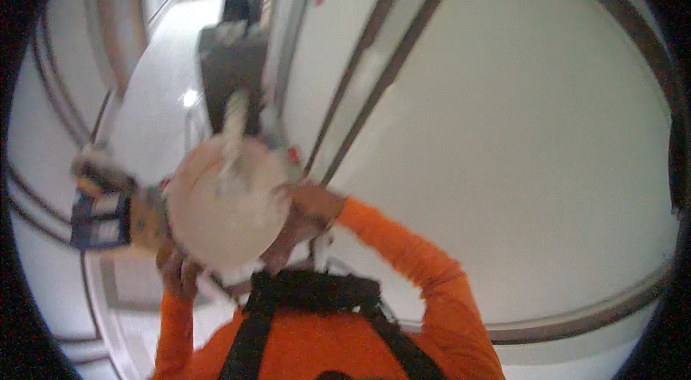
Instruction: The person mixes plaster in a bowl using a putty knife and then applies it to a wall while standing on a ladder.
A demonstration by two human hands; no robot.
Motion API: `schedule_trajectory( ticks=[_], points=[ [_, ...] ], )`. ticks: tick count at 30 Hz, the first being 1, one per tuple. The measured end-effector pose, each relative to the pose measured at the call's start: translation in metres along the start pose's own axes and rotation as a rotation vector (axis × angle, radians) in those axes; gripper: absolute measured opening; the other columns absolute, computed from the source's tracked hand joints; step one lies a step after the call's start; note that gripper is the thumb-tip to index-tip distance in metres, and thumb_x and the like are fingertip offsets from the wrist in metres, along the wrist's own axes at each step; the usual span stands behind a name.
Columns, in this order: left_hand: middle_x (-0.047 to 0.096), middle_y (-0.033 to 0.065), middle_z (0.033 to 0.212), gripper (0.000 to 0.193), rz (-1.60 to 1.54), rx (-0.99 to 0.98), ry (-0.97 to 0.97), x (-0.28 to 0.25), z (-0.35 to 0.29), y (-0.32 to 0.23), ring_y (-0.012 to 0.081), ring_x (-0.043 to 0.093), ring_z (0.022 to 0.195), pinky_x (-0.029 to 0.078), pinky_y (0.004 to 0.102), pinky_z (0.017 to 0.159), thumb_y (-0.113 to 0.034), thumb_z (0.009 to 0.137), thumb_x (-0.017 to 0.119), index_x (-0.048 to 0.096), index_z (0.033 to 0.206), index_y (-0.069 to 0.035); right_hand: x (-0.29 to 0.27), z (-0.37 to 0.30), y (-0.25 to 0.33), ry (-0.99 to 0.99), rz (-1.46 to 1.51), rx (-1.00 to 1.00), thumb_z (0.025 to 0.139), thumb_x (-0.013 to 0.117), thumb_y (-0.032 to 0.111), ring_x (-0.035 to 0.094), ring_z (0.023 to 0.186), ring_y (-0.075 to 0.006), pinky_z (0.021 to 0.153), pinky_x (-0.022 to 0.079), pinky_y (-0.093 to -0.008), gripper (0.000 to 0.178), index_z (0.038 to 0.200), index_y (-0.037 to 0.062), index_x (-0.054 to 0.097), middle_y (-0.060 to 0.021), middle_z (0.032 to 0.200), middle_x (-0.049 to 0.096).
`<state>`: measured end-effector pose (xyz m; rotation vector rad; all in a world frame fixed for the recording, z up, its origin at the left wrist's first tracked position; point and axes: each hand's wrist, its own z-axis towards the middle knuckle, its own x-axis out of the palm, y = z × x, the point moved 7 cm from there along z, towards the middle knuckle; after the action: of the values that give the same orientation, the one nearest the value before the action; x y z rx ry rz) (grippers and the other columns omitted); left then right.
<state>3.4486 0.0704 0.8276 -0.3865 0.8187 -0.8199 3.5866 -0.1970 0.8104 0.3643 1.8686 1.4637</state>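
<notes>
A round, pale bucket [223, 236] is held up in front of my chest, and its open top faces me. A pale, stick-like handle [235, 117] rises from it, with its lower end blurred among whitish stuff inside. My right hand [313, 206] is closed at the bucket's right rim. Under the lower left edge, my left hand [178, 272] has curled fingers, partly hidden by the bucket. Just left of the bucket are a tan, box-like thing [147, 222] and a dark blue box [101, 222] with pale labels; what supports them is unclear.
A narrow corridor with a shiny pale floor [162, 63] runs ahead. A tall dark bin-like object [234, 63] stands in it, beyond the bucket. White wall panels with dark brown strips [410, 42] border the right side. A brownish-grey, tool-like object [101, 168] sits above the blue box.
</notes>
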Motion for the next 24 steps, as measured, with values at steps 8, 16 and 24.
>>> schedule_trajectory(
  ticks=[8,16,24],
  points=[
    [0.057,0.0112,0.1,0.033,-0.461,-0.197,0.109,0.031,0.154,0.003,0.0177,0.052,0.094,0.041,0.0304,0.083,-0.026,0.092,0.044,0.054,0.105,0.003,-0.043,-0.054,0.033,-0.203,-0.016,0.432,0.095,0.037,0.035,0.061,0.094,-0.0274,0.089,0.046,-0.0374,0.045,0.132,0.0098,0.041,-0.0201,0.114,0.057],
    [0.06,0.0118,0.105,0.042,-0.606,-0.184,0.73,0.105,0.189,0.003,0.0178,0.054,0.098,0.042,0.0295,0.087,-0.03,0.094,0.04,0.053,0.116,0.004,-0.079,-0.042,0.071,-0.1,-0.925,0.056,0.087,0.045,0.021,0.06,0.061,-0.0378,0.063,0.05,-0.0488,0.057,0.136,0.0054,0.019,-0.0228,0.071,0.059],
    [0.063,0.0201,0.088,0.038,-0.391,-0.094,0.756,0.117,0.21,0.024,0.025,0.06,0.084,0.045,0.0331,0.078,-0.029,0.092,0.041,0.058,0.101,0.004,-0.13,-0.105,0.106,-0.348,-1.486,0.155,0.069,0.059,0.021,0.059,0.06,-0.0296,0.061,0.046,-0.0428,0.046,0.109,-0.001,0.052,-0.0138,0.073,0.062]
  ],
)
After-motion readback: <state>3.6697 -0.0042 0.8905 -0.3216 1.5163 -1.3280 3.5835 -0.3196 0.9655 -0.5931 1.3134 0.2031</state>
